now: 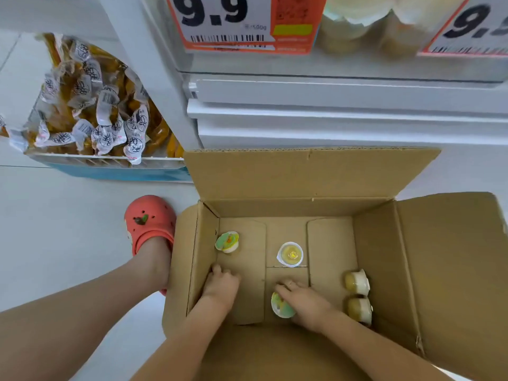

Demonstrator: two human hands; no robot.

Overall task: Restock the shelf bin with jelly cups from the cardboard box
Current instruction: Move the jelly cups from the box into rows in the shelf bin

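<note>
Standing on pale shop floor (68, 243) below white shelving (330, 111): open cardboard box (316, 174), containing five jelly cups. Right hand (308, 303) gripping green-lidded jelly cup (280, 306); left hand (222, 284) curling on box bottom, contents unclear. Showing two price tags (228, 20).

1. The floor is pale grey smooth tile (68, 243), pretty plain.
2. An open brown cardboard box (310, 177) sits right on it, flaps folded outward, pushed up near the base of the white metal shelf unit (330, 125).
3. A foot in a coral-red rubber clog (149, 224) stands on the floor, touching the box's left side.
4. A light-blue display base (118, 173) under a bin of yellow wrapped snacks also rests there, far left.
</note>
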